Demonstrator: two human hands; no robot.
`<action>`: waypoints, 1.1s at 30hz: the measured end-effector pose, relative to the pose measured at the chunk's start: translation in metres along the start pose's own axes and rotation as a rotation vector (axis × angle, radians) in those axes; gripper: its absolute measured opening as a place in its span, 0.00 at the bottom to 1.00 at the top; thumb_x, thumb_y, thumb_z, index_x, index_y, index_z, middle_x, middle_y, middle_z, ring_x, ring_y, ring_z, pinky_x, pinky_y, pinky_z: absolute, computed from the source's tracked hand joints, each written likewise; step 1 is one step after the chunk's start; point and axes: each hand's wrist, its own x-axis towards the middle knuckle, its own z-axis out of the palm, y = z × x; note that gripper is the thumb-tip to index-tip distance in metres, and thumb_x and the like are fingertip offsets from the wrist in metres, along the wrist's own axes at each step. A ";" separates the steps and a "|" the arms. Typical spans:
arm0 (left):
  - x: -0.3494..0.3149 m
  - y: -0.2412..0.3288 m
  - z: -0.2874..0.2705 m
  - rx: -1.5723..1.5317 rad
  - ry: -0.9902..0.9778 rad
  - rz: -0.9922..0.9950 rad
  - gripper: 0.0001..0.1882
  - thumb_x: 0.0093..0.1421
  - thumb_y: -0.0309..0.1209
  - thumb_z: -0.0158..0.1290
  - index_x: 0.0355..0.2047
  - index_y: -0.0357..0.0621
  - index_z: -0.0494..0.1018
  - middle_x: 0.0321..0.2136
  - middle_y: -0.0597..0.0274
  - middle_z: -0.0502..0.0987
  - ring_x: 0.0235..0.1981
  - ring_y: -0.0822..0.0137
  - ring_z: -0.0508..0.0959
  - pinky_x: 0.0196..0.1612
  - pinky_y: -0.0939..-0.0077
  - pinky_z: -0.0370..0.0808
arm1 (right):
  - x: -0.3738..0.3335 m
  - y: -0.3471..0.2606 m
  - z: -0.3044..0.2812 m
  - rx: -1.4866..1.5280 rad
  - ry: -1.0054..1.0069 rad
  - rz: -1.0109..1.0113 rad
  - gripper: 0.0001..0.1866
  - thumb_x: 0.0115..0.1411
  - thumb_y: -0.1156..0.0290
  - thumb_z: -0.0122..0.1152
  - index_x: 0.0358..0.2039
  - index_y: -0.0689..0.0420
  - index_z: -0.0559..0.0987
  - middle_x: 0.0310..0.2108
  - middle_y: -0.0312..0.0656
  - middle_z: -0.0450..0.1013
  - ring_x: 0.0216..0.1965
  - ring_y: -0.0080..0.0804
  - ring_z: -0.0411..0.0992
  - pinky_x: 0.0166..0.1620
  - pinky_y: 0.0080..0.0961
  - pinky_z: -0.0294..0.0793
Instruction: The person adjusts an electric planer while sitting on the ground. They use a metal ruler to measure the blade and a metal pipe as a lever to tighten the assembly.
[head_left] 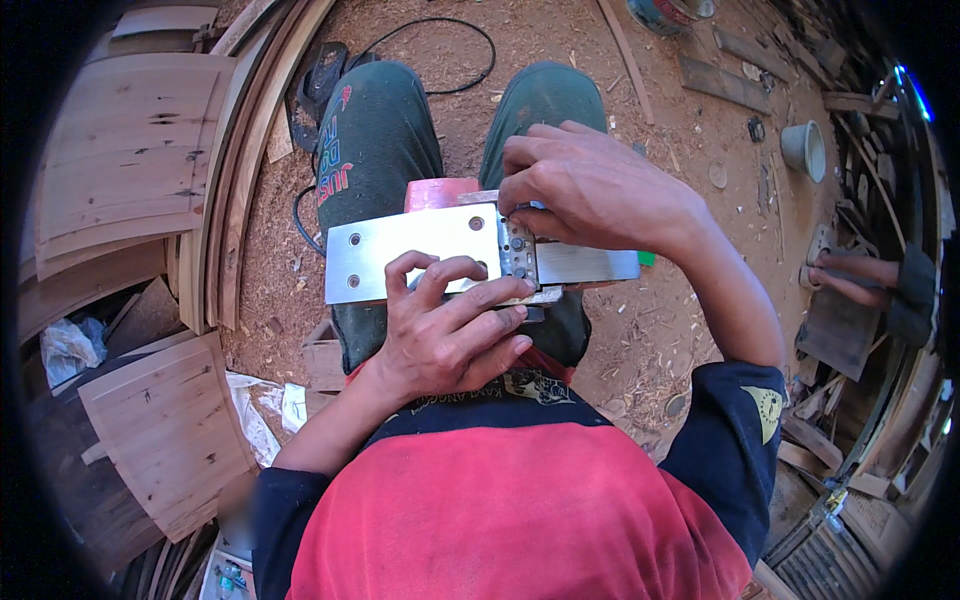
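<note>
An upside-down electric planer (408, 262) lies across my thighs, its flat metal sole facing up. Screws sit in the sole, and the cutter block (518, 250) shows in the gap between the two plates. Bent over the near edge, my left hand (455, 325) grips the planer, its fingertips by the near end of the cutter block. My right hand (580, 185) is closed at the block's far end, with curled fingers and the thumb close to the metal. Whatever is between those fingers is hidden. A pinkish-red part (440, 193) sticks out beyond the planer's far side.
Curved wooden panels (130, 150) and long boards (262, 140) stand at the left. A black cable (492, 55) loops over the shaving-strewn ground. To the right are a pale bucket (803, 152), wood offcuts (725, 85) and another person's legs (855, 275).
</note>
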 end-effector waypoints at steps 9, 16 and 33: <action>-0.001 0.000 -0.001 -0.018 -0.020 0.005 0.12 0.56 0.42 0.67 0.38 0.55 0.80 0.50 0.75 0.86 0.48 0.62 0.77 0.58 0.52 0.59 | 0.002 -0.004 0.000 -0.054 -0.021 0.035 0.08 0.60 0.66 0.68 0.38 0.54 0.87 0.39 0.39 0.75 0.47 0.38 0.74 0.51 0.37 0.73; 0.001 0.001 -0.002 -0.015 -0.031 0.001 0.12 0.56 0.42 0.67 0.37 0.55 0.81 0.49 0.75 0.86 0.47 0.62 0.77 0.58 0.52 0.59 | 0.002 -0.005 0.001 -0.044 -0.041 0.039 0.08 0.60 0.65 0.67 0.37 0.54 0.87 0.39 0.39 0.75 0.47 0.38 0.74 0.50 0.37 0.73; 0.001 0.000 -0.001 0.015 -0.002 0.011 0.12 0.55 0.45 0.67 0.36 0.56 0.83 0.48 0.78 0.85 0.45 0.67 0.77 0.58 0.55 0.60 | -0.008 -0.023 -0.015 0.201 -0.137 -0.027 0.08 0.56 0.66 0.71 0.36 0.52 0.87 0.43 0.40 0.76 0.49 0.41 0.73 0.53 0.37 0.72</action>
